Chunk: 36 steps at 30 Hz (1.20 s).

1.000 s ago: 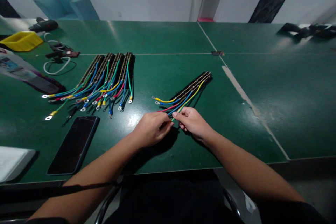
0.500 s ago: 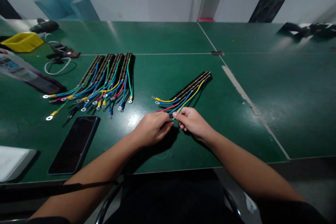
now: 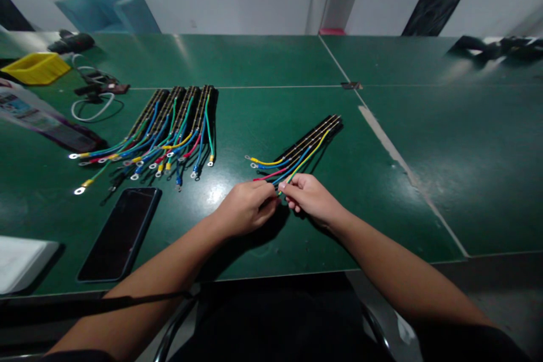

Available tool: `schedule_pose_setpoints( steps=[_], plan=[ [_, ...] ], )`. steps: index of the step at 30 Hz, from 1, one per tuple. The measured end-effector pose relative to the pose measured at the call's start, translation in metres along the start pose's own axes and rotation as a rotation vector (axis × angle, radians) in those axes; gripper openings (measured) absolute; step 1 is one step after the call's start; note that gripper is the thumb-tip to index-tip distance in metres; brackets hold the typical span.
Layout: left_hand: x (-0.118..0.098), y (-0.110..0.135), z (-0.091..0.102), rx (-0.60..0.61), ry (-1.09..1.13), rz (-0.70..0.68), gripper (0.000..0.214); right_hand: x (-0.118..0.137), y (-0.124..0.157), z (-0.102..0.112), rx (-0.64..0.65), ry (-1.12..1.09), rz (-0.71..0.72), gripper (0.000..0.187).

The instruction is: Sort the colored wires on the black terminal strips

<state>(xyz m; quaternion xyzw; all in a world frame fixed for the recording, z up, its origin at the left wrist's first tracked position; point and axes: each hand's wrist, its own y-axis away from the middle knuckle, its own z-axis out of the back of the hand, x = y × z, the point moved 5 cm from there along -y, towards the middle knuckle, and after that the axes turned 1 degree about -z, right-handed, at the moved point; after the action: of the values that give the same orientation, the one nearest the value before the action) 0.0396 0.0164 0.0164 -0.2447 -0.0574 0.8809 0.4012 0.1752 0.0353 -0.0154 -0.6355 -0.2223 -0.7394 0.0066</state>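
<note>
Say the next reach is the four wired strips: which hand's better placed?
Left, I'd judge. The left hand is nearer the four wired strips; the right hand lies farther from them, pinching the yellow-green wire. Catch: left seems closed on that wire too.

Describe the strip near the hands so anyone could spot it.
On the green table, find the left hand and right hand. Just beyond them, a black strip slants away rightward, coloured wires trailing back. Unlike the four strips side by side at left, it lies alone.

A green table [image 3: 263, 113] carries wired strips [image 3: 311, 138] and a phone [image 3: 121, 236]
</note>
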Motion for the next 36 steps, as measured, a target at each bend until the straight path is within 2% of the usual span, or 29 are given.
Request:
schedule_pose_setpoints(
  steps=[4,10,16,22,28,36],
  plan=[
    [0.0017,0.0005,-0.0021,0.003,-0.008,0.012,0.008,-0.0004,0.0001,0.0,0.004,-0.01,0.002,0.02],
    [0.0007,-0.0002,-0.0019,0.03,-0.001,0.008,0.017,0.001,0.0018,0.0,-0.007,-0.007,-0.007,0.021],
    [0.0004,-0.0002,-0.003,0.01,-0.016,0.002,0.011,0.0,0.0008,-0.0004,0.011,-0.001,0.007,0.02],
    [0.0,-0.0004,-0.0038,0.006,-0.032,-0.013,0.018,-0.0021,-0.0002,-0.0002,0.012,0.011,-0.008,0.021],
    [0.0022,0.0012,-0.0069,0.01,-0.008,-0.009,0.01,-0.0009,-0.0003,-0.0009,0.026,-0.004,0.008,0.019],
    [-0.0011,-0.0005,-0.0029,0.004,-0.054,-0.025,0.019,-0.0016,-0.0001,0.0001,0.013,0.013,0.0,0.02]
  ],
)
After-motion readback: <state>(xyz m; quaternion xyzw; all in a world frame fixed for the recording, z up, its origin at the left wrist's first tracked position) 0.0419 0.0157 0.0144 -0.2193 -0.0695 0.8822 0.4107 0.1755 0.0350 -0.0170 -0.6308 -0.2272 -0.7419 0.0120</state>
